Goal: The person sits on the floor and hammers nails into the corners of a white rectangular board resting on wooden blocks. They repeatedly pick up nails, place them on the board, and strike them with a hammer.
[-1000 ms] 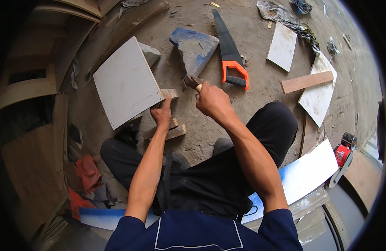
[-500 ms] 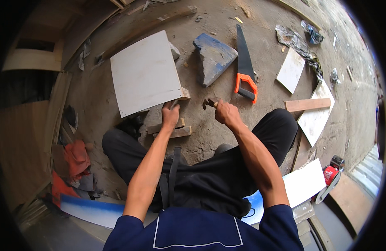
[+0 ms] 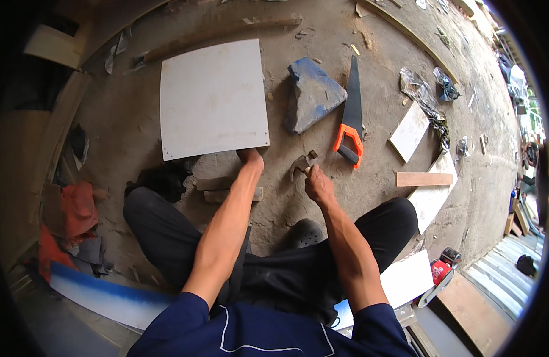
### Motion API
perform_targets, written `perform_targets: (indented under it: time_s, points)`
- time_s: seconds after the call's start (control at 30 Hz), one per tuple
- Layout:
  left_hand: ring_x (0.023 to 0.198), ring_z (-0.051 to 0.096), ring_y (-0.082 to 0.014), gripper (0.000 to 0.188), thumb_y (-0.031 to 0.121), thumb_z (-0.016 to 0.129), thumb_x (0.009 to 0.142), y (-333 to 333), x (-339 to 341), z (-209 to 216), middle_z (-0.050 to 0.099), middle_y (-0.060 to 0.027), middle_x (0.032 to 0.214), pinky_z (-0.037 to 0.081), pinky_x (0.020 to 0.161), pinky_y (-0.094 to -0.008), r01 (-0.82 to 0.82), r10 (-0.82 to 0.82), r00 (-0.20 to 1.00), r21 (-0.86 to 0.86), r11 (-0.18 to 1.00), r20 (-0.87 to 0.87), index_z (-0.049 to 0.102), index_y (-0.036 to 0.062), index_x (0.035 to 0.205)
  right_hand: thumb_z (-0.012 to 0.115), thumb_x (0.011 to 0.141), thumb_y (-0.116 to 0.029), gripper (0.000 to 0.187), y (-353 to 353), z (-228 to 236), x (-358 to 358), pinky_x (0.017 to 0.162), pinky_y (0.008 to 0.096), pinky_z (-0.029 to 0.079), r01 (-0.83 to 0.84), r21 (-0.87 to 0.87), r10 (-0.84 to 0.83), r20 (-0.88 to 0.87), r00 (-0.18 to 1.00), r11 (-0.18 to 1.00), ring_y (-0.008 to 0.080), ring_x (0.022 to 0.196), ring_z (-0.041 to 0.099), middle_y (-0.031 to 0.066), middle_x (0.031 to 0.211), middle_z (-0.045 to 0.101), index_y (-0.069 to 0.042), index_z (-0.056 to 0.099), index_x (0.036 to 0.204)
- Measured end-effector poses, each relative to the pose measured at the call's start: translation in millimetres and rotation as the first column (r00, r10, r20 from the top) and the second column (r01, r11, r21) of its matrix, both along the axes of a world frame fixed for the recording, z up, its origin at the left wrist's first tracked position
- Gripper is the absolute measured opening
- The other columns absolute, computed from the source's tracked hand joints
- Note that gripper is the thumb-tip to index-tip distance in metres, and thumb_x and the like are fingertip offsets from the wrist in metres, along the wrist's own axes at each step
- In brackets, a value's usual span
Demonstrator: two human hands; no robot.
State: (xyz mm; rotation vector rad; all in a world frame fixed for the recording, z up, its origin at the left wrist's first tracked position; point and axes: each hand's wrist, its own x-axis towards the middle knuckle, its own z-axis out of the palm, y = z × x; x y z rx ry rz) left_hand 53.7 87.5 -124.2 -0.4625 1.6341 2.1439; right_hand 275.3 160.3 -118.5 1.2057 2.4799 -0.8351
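Observation:
A white square board (image 3: 212, 98) with small dark dots at its near corners is in front of me, left of centre. My left hand (image 3: 251, 156) reaches beneath its near right corner; the board covers the fingers, so their grip does not show. In my right hand (image 3: 319, 184) is a claw hammer (image 3: 302, 165), held close to its head and just above the ground, to the right of the board. Two short wood strips (image 3: 232, 195) lie beside my left forearm.
A blue-stained stone slab (image 3: 313, 96) and an orange-handled handsaw (image 3: 352, 119) lie ahead. White panel offcuts (image 3: 409, 132) and a wooden strip (image 3: 424, 179) are to the right. A red power tool (image 3: 441, 271) sits near right, orange cloth (image 3: 79, 205) at left.
My left hand has slipped further under the board's corner, and the wood block seen there is now hidden. The board sits straighter in view. The hammer's head has turned in my right hand.

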Motion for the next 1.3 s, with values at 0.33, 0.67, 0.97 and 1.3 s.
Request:
perform_targets:
  time_s: [0.33,0.67,0.97,1.3]
  points:
    - [0.128,0.050,-0.0176,0.049,0.040,0.042,0.104,3.6,-0.7,-5.9,0.051,-0.0038,0.142,0.042,0.107,-0.0353,0.057,-0.056,0.998,0.014,0.998,-0.041,0.045,0.0081,0.141,0.067,0.087,-0.025,0.041,5.5,-3.7,5.5,0.086,0.0521,0.048,0.007,0.009,-0.007,-0.044,0.999,1.000,0.0439,0.109,0.057,0.0239,0.114,0.060,-0.004,0.047,0.114]
    - [0.132,0.049,-0.0181,0.065,0.063,0.030,0.100,-38.4,-16.2,55.0,0.050,-0.0049,0.144,0.043,0.106,-0.0364,-0.338,0.250,0.892,0.190,0.922,0.377,0.046,0.0141,0.141,0.085,0.075,-0.026,0.078,16.4,82.3,-130.5,0.106,0.0429,0.043,-0.294,-0.021,0.202,-0.679,0.706,0.956,0.0340,0.131,0.049,0.0185,0.138,0.052,-0.005,0.046,0.139]
    - [0.117,0.061,-0.0223,0.061,0.054,0.059,0.096,-48.0,-16.9,136.1,0.057,-0.0084,0.134,0.055,0.089,-0.0399,-0.248,0.258,0.964,-0.129,0.960,0.068,0.048,0.0087,0.136,0.080,0.079,-0.016,0.056,0.2,84.6,-144.0,0.091,0.0426,0.049,-0.291,-0.169,0.109,-0.667,0.737,0.942,0.0362,0.114,0.059,0.0146,0.121,0.062,-0.006,0.054,0.127]
    - [0.114,0.062,-0.0256,0.054,0.041,0.066,0.096,-52.0,-15.8,121.1,0.057,-0.0096,0.131,0.060,0.082,-0.0431,-0.233,0.232,0.972,0.002,0.973,0.041,0.048,0.0077,0.135,0.078,0.082,-0.021,0.059,7.2,82.8,-139.3,0.086,0.0437,0.051,-0.305,-0.060,0.195,-0.650,0.735,0.950,0.0372,0.110,0.061,0.0142,0.120,0.062,-0.009,0.048,0.132]
